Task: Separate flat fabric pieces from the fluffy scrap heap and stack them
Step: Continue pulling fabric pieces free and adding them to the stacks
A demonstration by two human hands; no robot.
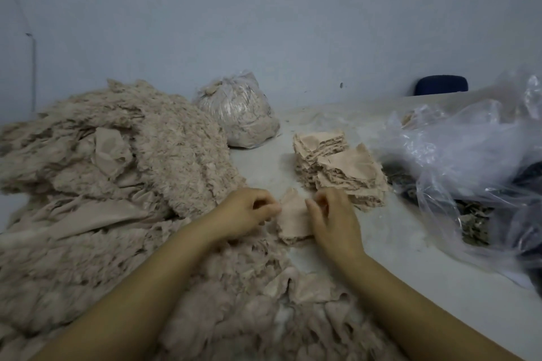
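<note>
A big beige fluffy scrap heap (117, 184) covers the left half of the table and runs under my forearms. A small flat beige fabric piece (293, 217) sits between my hands at the heap's right edge. My left hand (243, 214) pinches its left edge with curled fingers. My right hand (331, 220) pinches its right edge. Just beyond my right hand stands a stack of flat fabric pieces (337, 167), its upper layers slid toward the right. Another flat piece (305, 284) lies on the heap near my right forearm.
A tied clear bag of scraps (237, 111) stands behind the heap. Crumpled clear plastic bags (469, 161) with darker scraps fill the right side. The white table (410, 287) shows bare at the lower right. A dark blue chair back (441, 85) stands by the wall.
</note>
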